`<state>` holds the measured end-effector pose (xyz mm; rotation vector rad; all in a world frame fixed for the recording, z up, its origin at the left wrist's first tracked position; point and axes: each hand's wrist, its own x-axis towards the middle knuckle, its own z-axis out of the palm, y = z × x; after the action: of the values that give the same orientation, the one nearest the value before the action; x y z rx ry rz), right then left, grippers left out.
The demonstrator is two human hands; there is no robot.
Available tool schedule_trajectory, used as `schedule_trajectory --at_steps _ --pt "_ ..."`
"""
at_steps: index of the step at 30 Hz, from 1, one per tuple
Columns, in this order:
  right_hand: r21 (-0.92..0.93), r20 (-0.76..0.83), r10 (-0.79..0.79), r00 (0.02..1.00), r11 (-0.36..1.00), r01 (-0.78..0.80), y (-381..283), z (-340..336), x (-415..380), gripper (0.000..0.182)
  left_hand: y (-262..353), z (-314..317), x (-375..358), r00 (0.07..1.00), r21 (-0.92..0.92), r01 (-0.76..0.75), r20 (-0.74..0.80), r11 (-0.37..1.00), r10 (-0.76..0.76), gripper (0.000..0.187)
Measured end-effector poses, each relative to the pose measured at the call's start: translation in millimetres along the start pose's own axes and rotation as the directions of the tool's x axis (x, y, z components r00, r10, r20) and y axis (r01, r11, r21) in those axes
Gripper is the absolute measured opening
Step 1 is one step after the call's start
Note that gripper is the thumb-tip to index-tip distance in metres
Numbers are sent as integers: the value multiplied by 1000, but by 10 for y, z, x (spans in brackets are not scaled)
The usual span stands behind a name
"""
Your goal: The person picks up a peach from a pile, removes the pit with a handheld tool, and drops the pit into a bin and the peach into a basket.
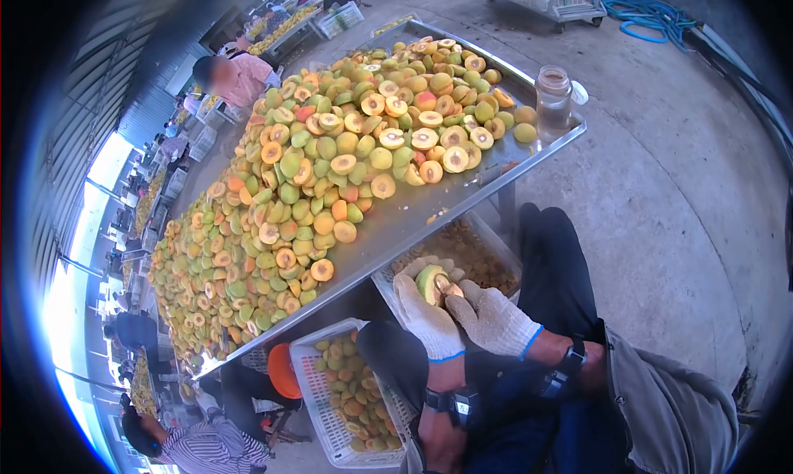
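Observation:
Both of my hands wear white knitted gloves with blue cuffs and meet above my lap. My left hand [428, 319] is wrapped round a cut peach [430, 285], green-skinned with its pale inside showing. At the cut side, my right hand [497, 319] has its thumb and fingers closed together; a small tool or pit between them is too hidden to make out. Just beyond my hands, under the table edge, a pale bin [510, 273] holds brown bits like pits. A metal table [387, 241] in front carries a large heap of halved peaches [330, 164].
A white crate [304, 375] of peach halves stands at my left knee, beside an orange basin [283, 371]. On the table's right corner is a clear jar [553, 98]. Co-workers sit at the left [211, 449] and across the heap [239, 79]. A blue hose [648, 18] lies behind.

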<state>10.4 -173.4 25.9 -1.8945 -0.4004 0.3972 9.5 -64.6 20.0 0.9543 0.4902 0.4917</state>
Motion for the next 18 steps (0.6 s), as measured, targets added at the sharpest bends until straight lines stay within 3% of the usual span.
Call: schedule_trajectory --at_steps 6,11,14,18 --pt "55 13 -29 999 998 29 114 42 -16 36 -49 -53 30 978 90 -157 150 984 142 45" --pt "53 61 -17 998 998 14 126 25 -4 38 3 -92 47 982 94 -104 170 990 87 45" --pt "159 120 -96 988 984 76 116 0 -6 41 27 -106 46 979 127 -73 199 989 46 46" --pt "228 303 112 946 956 -186 67 -84 4 52 -3 -76 66 992 100 -24 125 995 11 53"
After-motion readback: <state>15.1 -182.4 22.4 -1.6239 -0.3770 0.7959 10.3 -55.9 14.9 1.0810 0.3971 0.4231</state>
